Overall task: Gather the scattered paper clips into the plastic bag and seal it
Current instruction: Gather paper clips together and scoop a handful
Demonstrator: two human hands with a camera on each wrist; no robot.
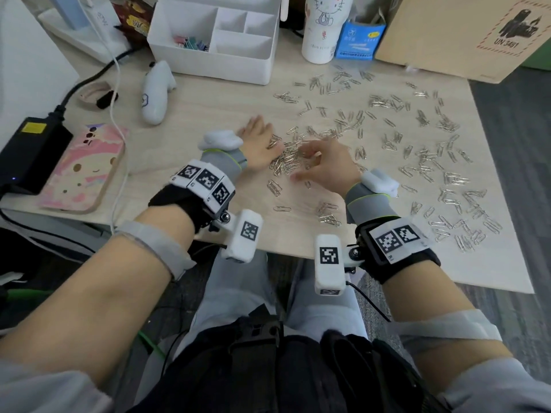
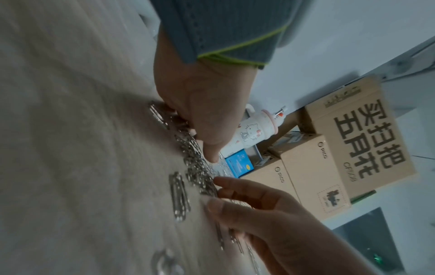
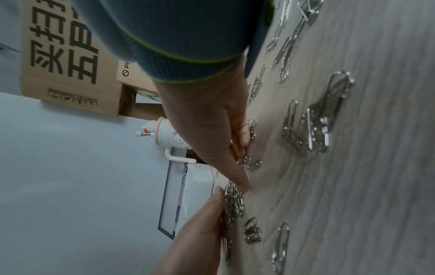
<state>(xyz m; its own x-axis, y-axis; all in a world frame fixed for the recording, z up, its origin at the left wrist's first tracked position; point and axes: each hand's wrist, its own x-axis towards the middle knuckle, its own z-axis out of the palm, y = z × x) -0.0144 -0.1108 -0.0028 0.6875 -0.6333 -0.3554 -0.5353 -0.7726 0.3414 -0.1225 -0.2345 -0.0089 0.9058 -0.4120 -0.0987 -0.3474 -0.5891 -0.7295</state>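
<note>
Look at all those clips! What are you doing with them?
A person is raking paper clips on the desk into a pile between both hands. The left hand lies flat, walling the pile in, while the right hand paws at clips with curled fingers. Most clips lie scattered to the right. No plastic bag shows in any view.

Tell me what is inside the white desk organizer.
The white desk organizer has several compartments. The front-left one holds a small heap of pastel binder clips; the others show only bare white floor. Its front wall hides the nearest strip of each compartment.
</note>
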